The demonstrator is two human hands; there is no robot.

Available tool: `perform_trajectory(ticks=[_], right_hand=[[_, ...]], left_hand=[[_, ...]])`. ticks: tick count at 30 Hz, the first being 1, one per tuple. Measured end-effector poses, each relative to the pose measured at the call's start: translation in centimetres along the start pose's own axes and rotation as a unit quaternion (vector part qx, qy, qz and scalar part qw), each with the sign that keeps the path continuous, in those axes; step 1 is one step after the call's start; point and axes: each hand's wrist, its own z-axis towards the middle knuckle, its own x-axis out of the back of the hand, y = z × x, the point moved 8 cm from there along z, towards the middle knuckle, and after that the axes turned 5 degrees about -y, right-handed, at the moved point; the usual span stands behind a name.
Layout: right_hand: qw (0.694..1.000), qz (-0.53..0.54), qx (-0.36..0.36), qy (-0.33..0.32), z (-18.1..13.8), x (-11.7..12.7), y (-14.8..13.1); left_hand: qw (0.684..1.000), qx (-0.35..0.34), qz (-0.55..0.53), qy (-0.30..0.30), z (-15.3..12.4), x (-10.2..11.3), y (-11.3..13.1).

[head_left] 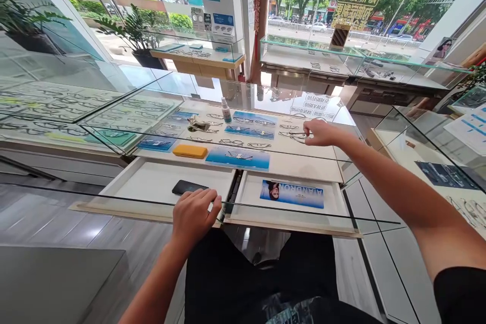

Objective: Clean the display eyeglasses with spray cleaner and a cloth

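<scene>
My right hand reaches into the glass display case and pinches a thin pair of glasses lying on the white shelf. My left hand rests with curled fingers on the front edge of the pulled-out left drawer, just in front of a black phone. More glasses frames lie in rows on blue cards across the shelf.
An orange case, a crumpled cloth and a small spray bottle sit on the shelf. The right drawer holds a blue printed card. Glass counters stand left, right and behind. Potted plants stand by the window.
</scene>
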Motion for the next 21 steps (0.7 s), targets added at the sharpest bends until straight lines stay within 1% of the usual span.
perform_trajectory(ticks=[4,10,16,21], right_hand=[[0.999,-0.028,-0.021,0.020,2.2,-1.9,1.8],[0.998,-0.031,-0.029,0.041,3.7,-3.4,3.1],[0.999,-0.025,-0.017,0.039,4.1,-4.4,3.3],[0.998,-0.029,-0.004,0.051,3.1,-4.3,3.3]], left_hand=[[1.000,0.011,-0.007,-0.006,-0.1,-0.1,-0.2],[1.000,0.008,0.009,0.004,-0.3,-0.1,-0.2],[1.000,0.005,0.020,0.007,-0.4,0.1,-0.1],[1.000,0.007,0.021,0.007,-0.4,0.2,0.0]])
